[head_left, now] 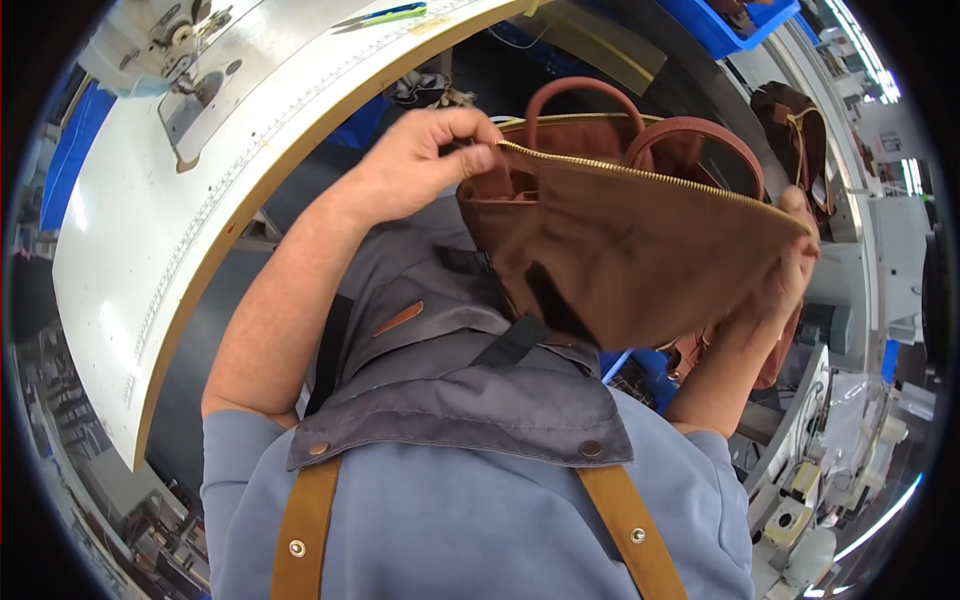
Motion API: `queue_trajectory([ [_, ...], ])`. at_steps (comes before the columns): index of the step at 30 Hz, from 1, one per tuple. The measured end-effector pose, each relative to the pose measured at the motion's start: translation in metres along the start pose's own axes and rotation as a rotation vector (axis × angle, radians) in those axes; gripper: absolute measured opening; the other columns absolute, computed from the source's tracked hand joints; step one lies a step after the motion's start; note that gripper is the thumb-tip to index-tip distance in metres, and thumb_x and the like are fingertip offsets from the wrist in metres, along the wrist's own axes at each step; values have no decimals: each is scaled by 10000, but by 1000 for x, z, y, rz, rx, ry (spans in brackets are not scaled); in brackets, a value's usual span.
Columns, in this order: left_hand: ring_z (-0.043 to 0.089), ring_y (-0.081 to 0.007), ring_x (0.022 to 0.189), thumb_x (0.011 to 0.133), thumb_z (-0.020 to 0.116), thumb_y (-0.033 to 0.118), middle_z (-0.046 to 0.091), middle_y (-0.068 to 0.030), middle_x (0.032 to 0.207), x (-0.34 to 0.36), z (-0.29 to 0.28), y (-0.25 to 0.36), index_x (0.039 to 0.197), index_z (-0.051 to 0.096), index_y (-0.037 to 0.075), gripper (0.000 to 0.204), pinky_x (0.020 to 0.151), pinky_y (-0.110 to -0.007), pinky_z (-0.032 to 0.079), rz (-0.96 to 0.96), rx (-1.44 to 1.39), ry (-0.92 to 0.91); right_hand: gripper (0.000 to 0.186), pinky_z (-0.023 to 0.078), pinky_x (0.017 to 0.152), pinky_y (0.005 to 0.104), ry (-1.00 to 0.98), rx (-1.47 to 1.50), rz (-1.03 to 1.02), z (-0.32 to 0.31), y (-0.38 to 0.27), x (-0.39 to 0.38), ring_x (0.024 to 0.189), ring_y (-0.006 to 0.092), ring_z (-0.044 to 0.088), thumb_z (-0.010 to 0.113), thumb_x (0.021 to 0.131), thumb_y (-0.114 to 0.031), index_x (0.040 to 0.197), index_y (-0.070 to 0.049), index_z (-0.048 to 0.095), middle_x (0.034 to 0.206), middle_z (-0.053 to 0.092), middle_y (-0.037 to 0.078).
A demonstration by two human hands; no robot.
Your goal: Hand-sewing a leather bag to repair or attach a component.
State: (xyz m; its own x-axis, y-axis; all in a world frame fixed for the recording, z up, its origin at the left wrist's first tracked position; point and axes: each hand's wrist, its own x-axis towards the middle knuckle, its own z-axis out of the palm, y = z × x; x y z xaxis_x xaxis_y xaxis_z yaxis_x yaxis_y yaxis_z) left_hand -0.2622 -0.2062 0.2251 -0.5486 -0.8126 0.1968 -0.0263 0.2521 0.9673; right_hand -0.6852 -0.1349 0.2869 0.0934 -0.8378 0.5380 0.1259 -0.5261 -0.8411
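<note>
My left hand (420,165) is closed on the upper left edge of a brown bag (625,260), by its gold zipper (610,163), with thumb and forefinger pinching there. My right hand (795,250) grips the bag's upper right corner, where the zipper ends, its fingers partly hidden. The bag is held open above my lap, over a gray apron (420,310). Two reddish-brown handles (585,82) stand up behind the zippered edge, and part of the inside shows at the left.
A curved white worktable (100,270) with a sewing machine (160,50) and scissors (375,15) runs along my left. Another brown bag (790,130) lies at the right. Blue bins (725,25) stand beyond and below, and more equipment (800,500) is at the lower right.
</note>
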Motion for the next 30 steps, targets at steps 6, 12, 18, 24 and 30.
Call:
queue_trajectory([
  [6, 585, -59, 717, 1016, 650, 212, 657, 3, 798, -32, -8, 61, 958, 644, 24, 197, 660, -221, 469, -118, -47, 59, 246, 477, 885, 312, 84, 169, 254, -9, 98, 9, 1032, 139, 597, 637, 1023, -229, 1171, -36, 672, 1204, 595, 29],
  [12, 587, -82, 748, 961, 715, 291, 622, -33, 850, -76, -45, 68, 870, 632, 25, 293, 701, -253, 484, -159, 325, 274, 264, 480, 868, 297, -87, 278, 210, 56, 107, 31, 999, 133, 611, 646, 1018, -238, 1168, -21, 667, 1207, 604, 33],
  [18, 621, -260, 1160, 702, 806, 664, 669, -81, 1197, -86, -10, 75, 1173, 662, 77, 766, 1056, -428, 350, 290, 1061, 554, 132, 468, 737, 279, -326, -60, 167, 183, 50, 31, 854, 119, 580, 771, 883, -108, 934, 4, 723, 953, 635, 31],
  [24, 656, -189, 1044, 662, 873, 573, 713, -6, 1014, -93, 18, 92, 1084, 707, 133, 632, 1144, -471, 170, 166, 993, 312, 159, 503, 696, 310, -495, -207, 133, 249, 48, 15, 785, 201, 632, 773, 872, -111, 985, -9, 727, 903, 658, 96],
  [30, 652, -136, 843, 785, 846, 309, 702, 7, 826, -143, 5, 68, 907, 742, 111, 255, 1096, -426, 276, -169, 829, 383, 207, 549, 803, 351, -669, -177, 111, 261, 75, 25, 927, 291, 694, 698, 921, -129, 1111, -50, 715, 1039, 703, 127],
])
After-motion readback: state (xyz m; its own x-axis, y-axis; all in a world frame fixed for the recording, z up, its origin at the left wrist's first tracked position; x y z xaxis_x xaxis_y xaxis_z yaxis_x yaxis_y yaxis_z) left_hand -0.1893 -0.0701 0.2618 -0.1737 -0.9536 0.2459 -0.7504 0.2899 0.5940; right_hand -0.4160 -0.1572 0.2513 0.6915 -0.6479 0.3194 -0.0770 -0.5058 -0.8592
